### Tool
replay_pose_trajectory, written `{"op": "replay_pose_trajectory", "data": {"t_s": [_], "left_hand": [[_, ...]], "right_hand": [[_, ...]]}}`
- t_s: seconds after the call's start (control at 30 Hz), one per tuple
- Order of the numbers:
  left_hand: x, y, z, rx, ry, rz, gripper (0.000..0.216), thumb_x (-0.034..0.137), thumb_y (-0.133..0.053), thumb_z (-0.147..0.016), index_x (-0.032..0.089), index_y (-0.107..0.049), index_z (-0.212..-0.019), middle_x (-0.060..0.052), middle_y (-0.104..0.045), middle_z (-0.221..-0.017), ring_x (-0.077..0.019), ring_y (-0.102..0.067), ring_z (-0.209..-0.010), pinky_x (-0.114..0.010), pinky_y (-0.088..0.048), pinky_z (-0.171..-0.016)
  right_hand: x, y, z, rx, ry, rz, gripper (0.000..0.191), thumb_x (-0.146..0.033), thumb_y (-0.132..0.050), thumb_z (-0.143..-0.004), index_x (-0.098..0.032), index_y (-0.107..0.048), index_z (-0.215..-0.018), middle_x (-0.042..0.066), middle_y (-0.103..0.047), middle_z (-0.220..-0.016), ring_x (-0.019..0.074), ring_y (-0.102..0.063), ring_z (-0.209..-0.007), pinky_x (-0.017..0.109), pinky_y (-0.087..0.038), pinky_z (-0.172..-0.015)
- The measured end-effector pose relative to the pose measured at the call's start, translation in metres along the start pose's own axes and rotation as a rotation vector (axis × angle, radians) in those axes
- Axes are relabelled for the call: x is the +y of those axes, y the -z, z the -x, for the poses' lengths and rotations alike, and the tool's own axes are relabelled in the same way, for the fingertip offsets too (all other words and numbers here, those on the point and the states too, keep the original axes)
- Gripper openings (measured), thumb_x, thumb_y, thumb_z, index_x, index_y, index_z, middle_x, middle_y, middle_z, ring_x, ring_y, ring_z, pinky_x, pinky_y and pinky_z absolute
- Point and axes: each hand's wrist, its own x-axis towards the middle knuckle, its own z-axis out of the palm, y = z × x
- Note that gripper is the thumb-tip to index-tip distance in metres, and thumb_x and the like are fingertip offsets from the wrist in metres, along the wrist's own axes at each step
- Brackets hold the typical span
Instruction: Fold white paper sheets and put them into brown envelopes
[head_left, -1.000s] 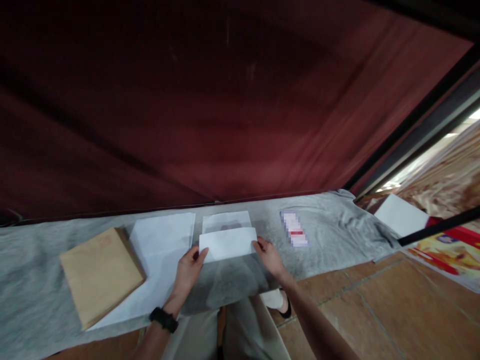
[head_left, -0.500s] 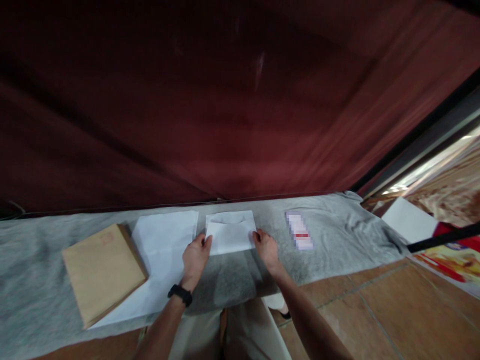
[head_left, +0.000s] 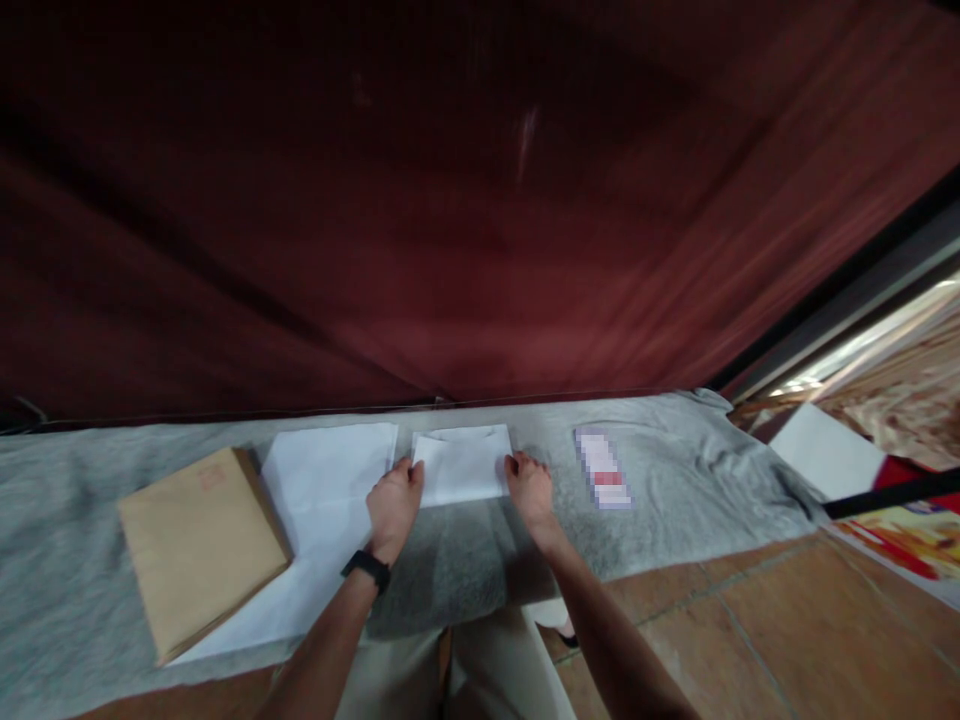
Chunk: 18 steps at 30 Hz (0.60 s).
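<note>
A folded sheet of white paper (head_left: 461,472) lies on the grey cloth in front of me. Its near layer is doubled up over the rest and bows slightly along the far edge. My left hand (head_left: 396,498), with a black band on the wrist, pinches the left side of the sheet. On the right side, my right hand (head_left: 531,490) pinches the paper between thumb and curled fingers. Just left of my left hand, more white paper (head_left: 330,490) is spread flat. A stack of brown envelopes (head_left: 202,550) partly covers it.
Grey cloth (head_left: 465,570) covers the narrow work surface. A blurred-out slim item with a red band (head_left: 604,470) lies to the right. Behind the surface hangs a dark red curtain (head_left: 480,300). A black bar (head_left: 892,495) crosses at the right, over tiled floor (head_left: 847,610).
The paper's near layer has moved away from me, closer to the far edge, and the curved gap there is narrower. Both hands keep their grip at the sides.
</note>
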Motion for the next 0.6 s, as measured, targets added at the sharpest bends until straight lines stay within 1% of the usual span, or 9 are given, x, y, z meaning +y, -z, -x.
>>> {"op": "replay_pose_trajectory", "data": {"t_s": [0.17,0.4,0.6], "left_hand": [[0.003,-0.001,-0.008,0.000,0.034,0.009,0.042,0.044,-0.036,-0.102,0.019,-0.068,-0.112,-0.012,-0.077,-0.091,-0.0257,-0.072,-0.084,-0.031,-0.046,-0.070],[0.006,-0.005,-0.017,-0.015,0.067,0.035,0.042,0.045,-0.037,-0.101,0.020,-0.070,-0.110,-0.013,-0.077,-0.092,-0.0273,-0.073,-0.087,-0.033,-0.048,-0.074],[0.006,-0.009,-0.019,-0.017,0.075,0.039,0.043,0.045,-0.037,-0.101,0.020,-0.070,-0.112,-0.014,-0.077,-0.093,-0.0274,-0.073,-0.088,-0.034,-0.048,-0.074]], "right_hand": [[-0.002,-0.004,-0.009,0.053,0.039,0.045,0.029,-0.031,-0.047,-0.104,-0.018,-0.072,-0.101,0.012,-0.077,-0.098,0.0231,-0.072,-0.094,0.032,-0.041,-0.090],[-0.002,-0.011,-0.014,0.183,0.108,0.110,0.025,-0.027,-0.050,-0.102,-0.018,-0.071,-0.091,0.009,-0.077,-0.092,0.0225,-0.069,-0.091,0.033,-0.036,-0.086],[-0.001,-0.014,-0.016,0.219,0.155,0.132,0.024,-0.027,-0.050,-0.102,-0.017,-0.070,-0.092,0.010,-0.074,-0.087,0.0233,-0.066,-0.089,0.035,-0.034,-0.086]]}}
